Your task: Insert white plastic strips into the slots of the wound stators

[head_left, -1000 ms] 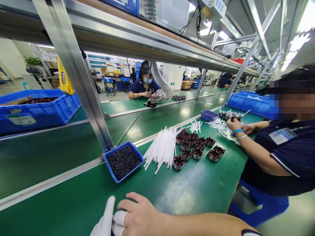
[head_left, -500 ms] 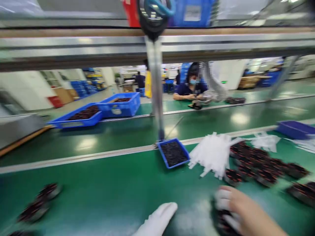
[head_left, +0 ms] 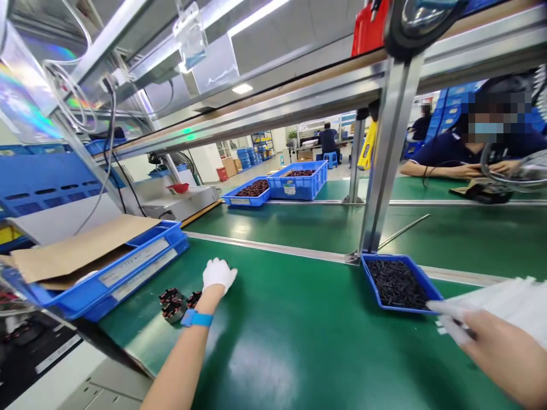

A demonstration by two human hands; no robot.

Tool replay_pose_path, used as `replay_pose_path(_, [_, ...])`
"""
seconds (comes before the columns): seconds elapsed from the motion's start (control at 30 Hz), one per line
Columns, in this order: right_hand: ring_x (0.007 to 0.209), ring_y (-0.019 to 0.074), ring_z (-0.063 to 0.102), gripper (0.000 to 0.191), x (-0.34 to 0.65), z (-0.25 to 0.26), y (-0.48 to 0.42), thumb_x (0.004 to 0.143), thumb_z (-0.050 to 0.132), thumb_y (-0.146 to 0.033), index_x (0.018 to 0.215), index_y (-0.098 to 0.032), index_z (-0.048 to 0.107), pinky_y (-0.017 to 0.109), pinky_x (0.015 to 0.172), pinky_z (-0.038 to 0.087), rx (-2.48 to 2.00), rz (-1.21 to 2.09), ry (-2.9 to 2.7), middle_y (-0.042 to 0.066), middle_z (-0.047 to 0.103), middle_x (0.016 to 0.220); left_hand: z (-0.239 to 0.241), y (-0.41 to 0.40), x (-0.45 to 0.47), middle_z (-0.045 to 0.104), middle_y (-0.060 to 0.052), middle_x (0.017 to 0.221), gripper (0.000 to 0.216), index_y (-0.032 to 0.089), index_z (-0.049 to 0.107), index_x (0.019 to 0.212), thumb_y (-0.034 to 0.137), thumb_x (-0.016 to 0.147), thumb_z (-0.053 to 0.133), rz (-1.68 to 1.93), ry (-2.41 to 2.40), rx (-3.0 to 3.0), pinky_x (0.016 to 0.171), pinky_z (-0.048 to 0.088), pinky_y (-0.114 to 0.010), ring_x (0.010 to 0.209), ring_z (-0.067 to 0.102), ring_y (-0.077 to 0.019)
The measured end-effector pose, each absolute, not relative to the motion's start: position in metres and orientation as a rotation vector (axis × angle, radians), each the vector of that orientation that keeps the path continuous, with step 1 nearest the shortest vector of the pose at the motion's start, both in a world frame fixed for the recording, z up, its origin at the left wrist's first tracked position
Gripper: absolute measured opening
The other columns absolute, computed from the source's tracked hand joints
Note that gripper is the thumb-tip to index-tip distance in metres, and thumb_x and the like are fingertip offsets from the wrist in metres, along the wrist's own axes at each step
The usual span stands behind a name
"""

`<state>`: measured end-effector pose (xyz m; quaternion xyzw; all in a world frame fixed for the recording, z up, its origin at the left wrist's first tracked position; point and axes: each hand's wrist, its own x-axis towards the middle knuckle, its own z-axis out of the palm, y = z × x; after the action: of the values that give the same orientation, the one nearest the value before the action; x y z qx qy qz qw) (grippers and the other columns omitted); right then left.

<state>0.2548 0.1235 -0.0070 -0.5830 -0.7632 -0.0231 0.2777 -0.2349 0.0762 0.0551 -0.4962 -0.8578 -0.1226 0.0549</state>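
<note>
Firstly, notes right hand (head_left: 491, 341) at lower right, blurred, white covers on the fingers, dark sliver (head_left: 464, 328) near the tips; cannot tell whether gripped. Places the tips just beside the right corner of a blue tray (head_left: 404, 310) of thin black pieces (head_left: 397, 283); cannot confirm contact. Records white strips (head_left: 519, 302) heaped behind the same hand. Finds left hand (head_left: 219, 274) white-gloved, back upward, fingers curled out of view, blue band (head_left: 203, 319) at the wrist; cannot tell whether holding anything. Locates three wound metal cores (head_left: 172, 310) just left of that wrist, one partly hidden by it. Observes green worktop (head_left: 290, 324) stretching between both hands, with a dark edge (head_left: 128, 354) at lower left. Logs stacked blue bins (head_left: 81, 302) left of the cores, front labels (head_left: 133, 262) marked but illegible. Identifies a metal rail (head_left: 273, 247) along the worktop's far border, meeting an upright post (head_left: 387, 159) behind the tray. Past further green surface, sees two blue containers (head_left: 305, 191) of dark reddish parts, label on the taller too small to read. Also reports a yellow tool (head_left: 368, 145) hanging beside the post, and a co-worker (head_left: 448, 156) at far right, hands near a dark device (head_left: 482, 191).
</note>
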Motion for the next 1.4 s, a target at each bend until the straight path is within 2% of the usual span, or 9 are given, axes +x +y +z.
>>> replay_pose_path(0.17, [0.088,0.0256,0.06,0.03,0.216,0.017,0.155,0.078,0.041,-0.019,0.098,-0.015,0.064,0.032,0.071,0.044,-1.743,0.038,-2.232,0.012,0.063,0.094,0.052,0.075,-0.225,0.057,-0.007,0.106,0.024,0.013,0.055,0.101,0.03,0.083,0.052,-0.311,-2.582,-1.623,0.081,0.046,-0.042,0.094,0.056,-0.0203])
replay_pose_path(0.3, [0.084,0.0234,0.06,0.027,0.203,0.019,0.165,0.078,0.048,-0.023,0.1,-0.016,0.063,0.028,0.066,0.042,-1.825,0.073,-2.216,0.011,0.063,0.093,0.033,0.06,-0.167,0.051,-0.008,0.12,0.01,0.016,0.059,0.077,0.022,0.08,0.051,-0.385,-2.376,-2.041,0.093,0.038,-0.04,0.114,0.045,-0.0229])
replay_pose_path(0.43, [0.086,0.0202,0.059,0.027,0.2,0.014,0.166,0.08,0.047,-0.021,0.102,-0.021,0.061,0.026,0.066,0.039,-1.853,0.083,-2.19,0.007,0.062,0.098,0.011,0.034,-0.093,0.046,0.002,0.13,0.016,0.026,0.057,0.087,0.018,0.078,0.047,-0.448,-2.2,-2.463,0.096,0.037,-0.033,0.115,0.046,-0.0158])
replay_pose_path(0.67, [0.08,0.0179,0.059,0.021,0.199,0.016,0.168,0.082,0.045,-0.024,0.089,-0.023,0.065,0.024,0.064,0.037,-1.829,0.093,-2.145,0.004,0.066,0.087,0.026,0.01,-0.026,0.037,-0.006,0.137,0.059,0.026,0.05,0.113,0.013,0.057,0.061,-0.376,-2.292,-3.051,0.1,0.031,-0.039,0.121,0.038,-0.0272])
replay_pose_path(0.83, [0.077,0.0186,0.059,0.021,0.199,0.016,0.168,0.082,0.046,-0.024,0.081,-0.022,0.067,0.024,0.062,0.037,-1.83,0.109,-2.092,0.004,0.066,0.08,0.054,0.031,-0.01,0.058,-0.002,0.103,0.029,0.026,0.055,0.1,0.036,0.073,0.053,-0.639,-2.278,-2.899,0.084,0.041,-0.034,0.094,0.052,-0.0212])
replay_pose_path(0.97, [0.081,0.0195,0.059,0.021,0.198,0.02,0.169,0.08,0.047,-0.021,0.087,-0.022,0.067,0.025,0.066,0.039,-1.807,0.127,-2.041,0.005,0.066,0.087,0.042,0.048,0.008,0.057,-0.004,0.083,0.034,0.02,0.065,0.072,0.052,0.063,0.06,-0.366,-2.087,-3.02,0.072,0.04,-0.036,0.083,0.051,-0.025])
replay_pose_path(1.2, [0.095,0.0186,0.056,0.031,0.2,0.041,0.128,0.084,0.04,-0.016,0.106,-0.021,0.061,0.028,0.083,0.04,-1.635,0.235,-1.965,0.005,0.063,0.104,0.015,0.06,0.007,0.059,0.002,0.085,0.021,0.026,0.069,0.078,0.034,0.058,0.069,-0.358,-1.931,-3.377,0.071,0.04,-0.025,0.084,0.052,-0.0178])
replay_pose_path(1.3, [0.079,0.0154,0.061,0.022,0.196,0.023,0.091,0.08,0.047,-0.016,0.091,-0.022,0.065,0.024,0.07,0.046,-1.492,0.581,-1.962,0.0,0.067,0.085,0.011,0.058,0.007,0.06,0.002,0.085,0.023,0.025,0.067,0.082,0.028,0.059,0.068,-0.459,-1.926,-3.424,0.074,0.038,-0.026,0.084,0.051,-0.0177])
replay_pose_path(1.4, [0.067,0.0173,0.062,0.018,0.191,-0.005,0.062,0.074,0.057,-0.026,0.087,-0.015,0.063,0.024,0.051,0.047,-1.353,1.264,-1.504,0.003,0.065,0.073,0.01,0.055,0.008,0.059,0.002,0.085,0.022,0.023,0.064,0.082,0.023,0.06,0.066,-0.585,-1.977,-3.411,0.075,0.037,-0.027,0.085,0.05,-0.0178])
